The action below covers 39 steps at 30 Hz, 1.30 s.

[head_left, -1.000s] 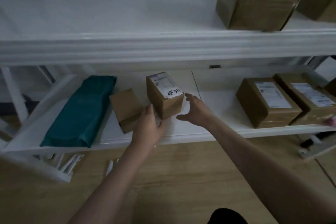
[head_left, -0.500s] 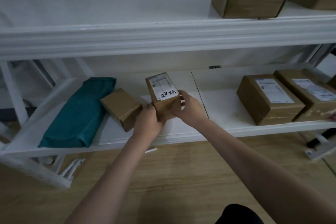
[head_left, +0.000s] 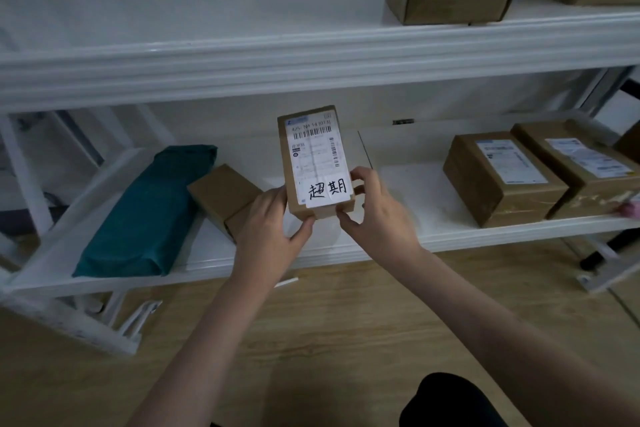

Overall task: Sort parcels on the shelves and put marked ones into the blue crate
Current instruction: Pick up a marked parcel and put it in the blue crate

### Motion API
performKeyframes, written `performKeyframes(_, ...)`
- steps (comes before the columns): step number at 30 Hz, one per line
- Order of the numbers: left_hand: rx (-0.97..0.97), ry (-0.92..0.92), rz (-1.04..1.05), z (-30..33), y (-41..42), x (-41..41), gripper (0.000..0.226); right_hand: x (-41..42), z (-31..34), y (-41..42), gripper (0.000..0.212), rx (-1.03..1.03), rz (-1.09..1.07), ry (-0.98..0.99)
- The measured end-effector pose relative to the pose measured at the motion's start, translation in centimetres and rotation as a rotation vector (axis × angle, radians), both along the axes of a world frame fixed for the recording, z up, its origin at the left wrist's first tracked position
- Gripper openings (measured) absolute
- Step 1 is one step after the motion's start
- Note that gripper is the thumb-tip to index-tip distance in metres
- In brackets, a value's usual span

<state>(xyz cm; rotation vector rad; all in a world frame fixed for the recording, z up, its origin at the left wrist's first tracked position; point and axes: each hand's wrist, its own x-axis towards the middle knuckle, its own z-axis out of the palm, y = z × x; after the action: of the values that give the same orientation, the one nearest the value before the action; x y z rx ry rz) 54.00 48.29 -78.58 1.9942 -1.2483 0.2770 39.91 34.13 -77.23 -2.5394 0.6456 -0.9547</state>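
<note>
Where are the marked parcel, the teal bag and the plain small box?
marked parcel [head_left: 313,156]: head view, on its shipping label.
teal bag [head_left: 145,215]: head view, mid-body.
plain small box [head_left: 221,192]: head view, top face.

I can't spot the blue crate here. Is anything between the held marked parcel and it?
Cannot tell: no crate shows in this view. Both hands, left hand and right hand, hold the marked parcel above the shelf.
</note>
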Motion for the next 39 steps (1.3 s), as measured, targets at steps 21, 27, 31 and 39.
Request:
performKeyframes(21, 0.069, 0.051, -0.527, 4.6, -14.2, -16.7, 0.052, -20.8, 6.8, -4.3, 0.061, 0.219, -0.572, 0.037)
performKeyframes(27, 0.205, 0.07, -0.734, 10.4, -16.6, -24.0, 0.055, -28.7, 13.2, -3.6, 0.063, 0.476, -0.779, 0.002)
performKeyframes(31, 0.266, 0.068, -0.812, 15.8, -17.2, -29.6, 0.051, -33.9, 18.2, -2.2, 0.057, 0.537, -0.9, -0.001)
performKeyframes(39, 0.312, 0.079, -1.007, 28.8, -16.6, -40.1, 0.051, -44.0, 31.2, 1.3, 0.052, 0.6, -1.098, -0.037)
